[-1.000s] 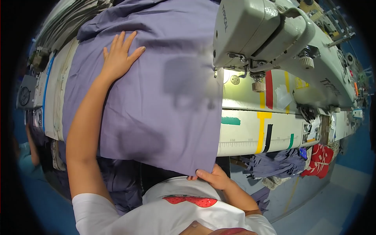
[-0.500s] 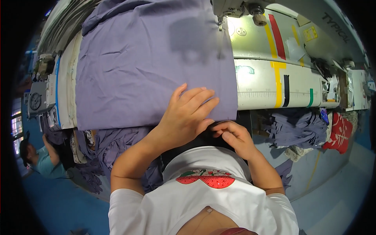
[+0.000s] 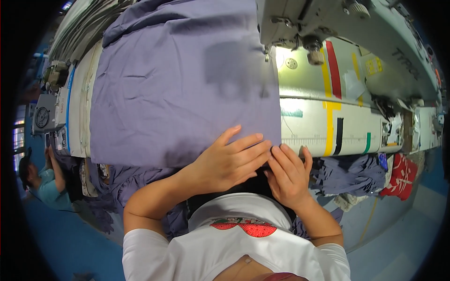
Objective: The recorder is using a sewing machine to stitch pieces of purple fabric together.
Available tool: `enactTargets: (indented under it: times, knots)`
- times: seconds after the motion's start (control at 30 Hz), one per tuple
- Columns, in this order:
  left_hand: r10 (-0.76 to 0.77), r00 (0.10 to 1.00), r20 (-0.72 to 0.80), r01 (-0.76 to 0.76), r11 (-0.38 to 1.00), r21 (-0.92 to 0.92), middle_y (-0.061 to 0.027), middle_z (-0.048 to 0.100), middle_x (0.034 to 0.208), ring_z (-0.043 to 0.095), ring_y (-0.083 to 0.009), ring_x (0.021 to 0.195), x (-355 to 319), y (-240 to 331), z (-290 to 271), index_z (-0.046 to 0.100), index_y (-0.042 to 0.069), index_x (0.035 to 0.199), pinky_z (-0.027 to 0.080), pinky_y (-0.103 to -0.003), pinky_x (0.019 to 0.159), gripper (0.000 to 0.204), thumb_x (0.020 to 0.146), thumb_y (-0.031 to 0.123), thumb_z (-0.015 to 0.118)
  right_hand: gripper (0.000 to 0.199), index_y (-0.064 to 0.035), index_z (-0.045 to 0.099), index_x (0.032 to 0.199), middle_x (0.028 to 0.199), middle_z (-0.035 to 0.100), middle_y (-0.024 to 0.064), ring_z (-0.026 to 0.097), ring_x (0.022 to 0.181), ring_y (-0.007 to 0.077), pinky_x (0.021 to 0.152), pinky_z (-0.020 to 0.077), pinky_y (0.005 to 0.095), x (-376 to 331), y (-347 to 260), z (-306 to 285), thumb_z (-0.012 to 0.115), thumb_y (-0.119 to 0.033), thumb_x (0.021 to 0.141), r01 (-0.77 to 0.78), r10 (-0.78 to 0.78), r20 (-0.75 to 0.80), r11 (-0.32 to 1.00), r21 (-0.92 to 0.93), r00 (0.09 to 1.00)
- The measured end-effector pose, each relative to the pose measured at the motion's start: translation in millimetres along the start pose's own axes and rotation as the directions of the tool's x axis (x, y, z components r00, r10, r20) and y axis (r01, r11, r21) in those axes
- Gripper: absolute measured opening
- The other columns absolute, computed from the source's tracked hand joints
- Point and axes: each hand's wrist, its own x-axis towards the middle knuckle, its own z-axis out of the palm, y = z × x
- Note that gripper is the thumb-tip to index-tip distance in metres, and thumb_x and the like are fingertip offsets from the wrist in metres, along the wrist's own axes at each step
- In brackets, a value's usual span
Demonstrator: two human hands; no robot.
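A wide piece of purple cloth [image 3: 154, 93] lies spread over the sewing table, its near edge toward my body. My left hand [image 3: 236, 159] rests on the cloth near its near right corner, fingers stretched out and thumb apart. Beside it, my right hand [image 3: 289, 175] has its fingers extended, the tips at the cloth's right corner and close to the left fingertips. Whether its thumb touches the cloth from below is hidden. Beyond both hands, the sewing machine [image 3: 314, 28] reaches over the cloth's right edge with its needle area [image 3: 267, 54].
A ruler scale [image 3: 323, 139] and coloured tape strips [image 3: 333, 70] mark the table at right. Purple cloth pieces [image 3: 349, 174] and a red patterned cloth [image 3: 399, 177] lie below its right side. More purple cloth [image 3: 136, 180] hangs at left, where another person [image 3: 47, 182] sits.
My right hand has moved up to the cloth's corner, and its curled fingers have straightened. My left hand is slightly lower in view. The whole view has shifted, showing more of the machine.
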Motion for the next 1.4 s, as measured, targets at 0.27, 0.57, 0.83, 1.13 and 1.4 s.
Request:
enactTargets:
  times: [0.27,0.57,0.83,1.13,1.4]
  knots:
    - [-0.062,0.996,0.064,0.066,0.996,-0.062,-0.0061,0.050,0.137,0.042,-0.0217,0.131,16,-36,-16,0.055,0.010,0.129,0.024,-0.055,0.107,0.057,0.074,0.018,0.070,0.043,-0.0038,0.064,0.115,0.128,0.058,0.0097,0.049,0.124,0.0281,0.106,0.0198,0.0576,34,11,-5,0.070,-0.024,0.078,-0.066,0.070,0.133,0.997,-0.035,0.989]
    - [-0.061,0.996,0.068,0.061,0.998,-0.001,-0.0064,0.049,0.137,0.041,-0.0225,0.131,42,-75,-33,0.055,0.011,0.127,0.024,-0.057,0.108,0.053,0.076,0.015,0.068,0.050,-0.0005,0.063,0.114,0.129,0.056,0.0107,0.049,0.123,0.0294,0.104,0.0205,0.0633,80,25,-11,0.070,-0.034,0.077,-0.018,0.044,0.223,0.993,-0.117,0.974]
    - [-0.063,0.997,0.036,0.060,0.996,0.065,-0.0071,0.051,0.128,0.044,-0.0238,0.127,66,-111,-43,0.057,0.008,0.120,0.030,-0.052,0.106,0.043,0.078,0.013,0.066,0.057,0.0005,0.062,0.115,0.127,0.055,0.0126,0.051,0.116,0.0296,0.102,0.0238,0.0650,113,40,-7,0.071,-0.037,0.073,-0.006,0.052,0.230,0.981,-0.196,0.972]
    - [0.017,0.999,0.046,-0.017,1.000,-0.012,-0.0093,0.053,0.125,0.049,-0.0284,0.120,60,-110,-47,0.053,0.003,0.126,0.030,-0.050,0.106,0.055,0.076,0.019,0.068,0.062,-0.0011,0.057,0.124,0.134,0.053,0.0120,0.049,0.121,0.0294,0.098,0.0273,0.0518,120,46,-4,0.072,-0.035,0.075,-0.059,0.101,0.246,0.983,-0.172,0.964]
    - [-0.003,0.993,0.114,0.001,1.000,0.017,-0.0094,0.048,0.136,0.037,-0.0231,0.136,69,-135,-57,0.048,0.008,0.134,0.025,-0.056,0.110,0.062,0.079,0.028,0.069,0.068,-0.0013,0.053,0.129,0.138,0.048,0.0137,0.045,0.125,0.0302,0.100,0.0283,0.0502,126,54,1,0.073,-0.035,0.074,-0.101,0.143,0.285,0.982,-0.157,0.948]
